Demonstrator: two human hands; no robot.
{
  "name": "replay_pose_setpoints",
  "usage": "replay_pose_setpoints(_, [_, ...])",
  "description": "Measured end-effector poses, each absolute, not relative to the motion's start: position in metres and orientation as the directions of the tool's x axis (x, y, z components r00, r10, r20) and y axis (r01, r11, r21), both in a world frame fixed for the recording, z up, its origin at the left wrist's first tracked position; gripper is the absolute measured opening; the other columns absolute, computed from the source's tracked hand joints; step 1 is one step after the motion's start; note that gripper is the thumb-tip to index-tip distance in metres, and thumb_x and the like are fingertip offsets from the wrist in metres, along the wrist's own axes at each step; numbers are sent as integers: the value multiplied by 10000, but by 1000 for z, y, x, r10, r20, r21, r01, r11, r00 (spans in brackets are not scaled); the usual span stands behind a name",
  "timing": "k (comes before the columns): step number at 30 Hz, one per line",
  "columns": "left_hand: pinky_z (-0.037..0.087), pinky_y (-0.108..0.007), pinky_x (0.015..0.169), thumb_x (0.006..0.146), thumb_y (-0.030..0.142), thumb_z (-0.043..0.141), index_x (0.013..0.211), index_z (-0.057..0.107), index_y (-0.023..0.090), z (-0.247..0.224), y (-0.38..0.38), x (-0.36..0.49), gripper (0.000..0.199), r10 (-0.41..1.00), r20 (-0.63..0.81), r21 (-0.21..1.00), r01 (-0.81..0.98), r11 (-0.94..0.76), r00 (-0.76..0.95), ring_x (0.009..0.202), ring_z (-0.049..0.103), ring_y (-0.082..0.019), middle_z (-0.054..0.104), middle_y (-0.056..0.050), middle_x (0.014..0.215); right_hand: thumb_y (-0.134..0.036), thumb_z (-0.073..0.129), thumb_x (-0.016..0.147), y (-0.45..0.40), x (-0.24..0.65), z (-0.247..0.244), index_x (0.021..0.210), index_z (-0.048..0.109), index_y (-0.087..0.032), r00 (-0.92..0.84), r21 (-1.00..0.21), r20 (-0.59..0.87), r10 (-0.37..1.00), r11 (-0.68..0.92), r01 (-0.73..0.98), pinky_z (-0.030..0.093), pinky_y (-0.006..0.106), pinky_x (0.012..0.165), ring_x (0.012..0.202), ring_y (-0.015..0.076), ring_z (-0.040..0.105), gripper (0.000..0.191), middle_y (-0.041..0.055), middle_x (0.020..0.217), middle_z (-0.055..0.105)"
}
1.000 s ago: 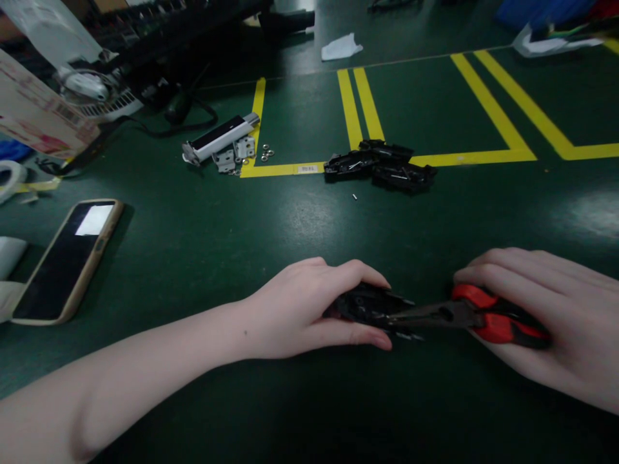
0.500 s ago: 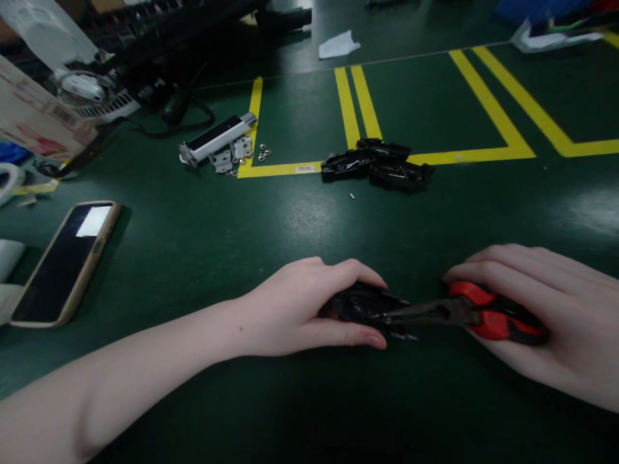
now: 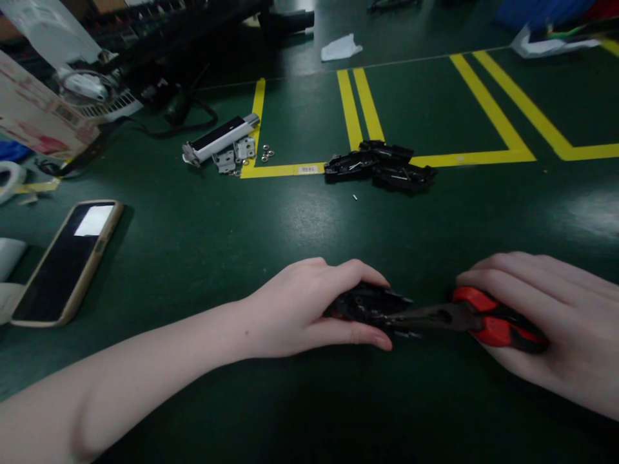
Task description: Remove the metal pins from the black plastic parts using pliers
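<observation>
My left hand (image 3: 314, 309) is closed around a black plastic part (image 3: 367, 303), thumb on the near side and fingers on the far side. In my right hand (image 3: 556, 322) are red-handled pliers (image 3: 493, 319), their long dark jaws pointing left. The tips of the jaws reach into the right end of the black part; whether they pinch anything there is too blurred to tell. Farther back lies a small pile of similar black parts (image 3: 401, 175), with a tiny silver pin (image 3: 354, 198) in front of it.
Yellow tape (image 3: 459, 160) marks areas on the green table (image 3: 217, 245). A phone (image 3: 58, 264) lies at left. Near a white-and-black bar (image 3: 222, 138) are metal brackets (image 3: 225, 161) and several small rings (image 3: 265, 154). A fan (image 3: 87, 87) and a carton (image 3: 39, 106) stand back left.
The pliers and my right hand have shifted slightly right and down, jaws still at the black part. My left hand keeps its hold. The whole view has shifted a little.
</observation>
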State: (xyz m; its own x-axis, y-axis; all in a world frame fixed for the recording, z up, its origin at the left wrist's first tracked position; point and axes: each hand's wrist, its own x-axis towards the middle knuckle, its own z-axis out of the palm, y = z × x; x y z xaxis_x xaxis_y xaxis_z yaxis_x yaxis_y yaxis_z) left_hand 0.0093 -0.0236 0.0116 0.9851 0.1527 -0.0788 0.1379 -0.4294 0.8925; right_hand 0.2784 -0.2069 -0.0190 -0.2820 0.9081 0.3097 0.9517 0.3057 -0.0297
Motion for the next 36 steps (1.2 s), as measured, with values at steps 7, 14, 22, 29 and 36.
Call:
replay_pose_setpoints(7, [465,-267,660,970,527,683,1183,683,173,11,-23,8,412,165,-61,905,124,-407,984,763,684,-168,770,-37,963,-307,557,888,-206,271,-13,1146,612,-215,-364,114,334,869,346,931,491,423,703,888,291,644,280,99,985,675])
replay_pose_setpoints(14, [524,-291,767,865,506,813,1214,672,200,5,-21,8,485,171,-5,913,74,-401,985,1012,727,-243,770,-61,1119,-356,533,868,-206,273,-16,1161,608,-262,-309,31,322,895,316,948,507,428,667,852,292,666,317,76,1007,699])
replay_pose_setpoints(22, [567,-350,895,976,401,708,1314,580,186,9,-25,6,421,162,-14,898,84,-433,987,1102,728,-238,744,-85,1250,-390,541,882,-207,279,-21,1201,611,-279,-260,-59,323,910,293,954,551,437,701,838,287,689,345,70,1025,712])
replay_pose_setpoints(29, [567,-357,869,976,434,704,1327,562,172,9,-26,7,460,160,2,879,74,-471,987,1087,729,-254,739,-98,1248,-399,523,910,-207,277,-20,1182,592,-277,-252,-67,315,915,286,956,538,416,665,838,276,699,305,70,1017,703])
replay_pose_setpoints(36, [568,-342,907,971,416,718,1288,587,180,8,-26,6,416,189,52,903,35,-429,981,1092,727,-236,743,-88,1228,-433,564,884,-206,275,-19,1148,622,-303,-202,-129,301,932,249,960,548,418,630,808,279,707,301,49,993,719])
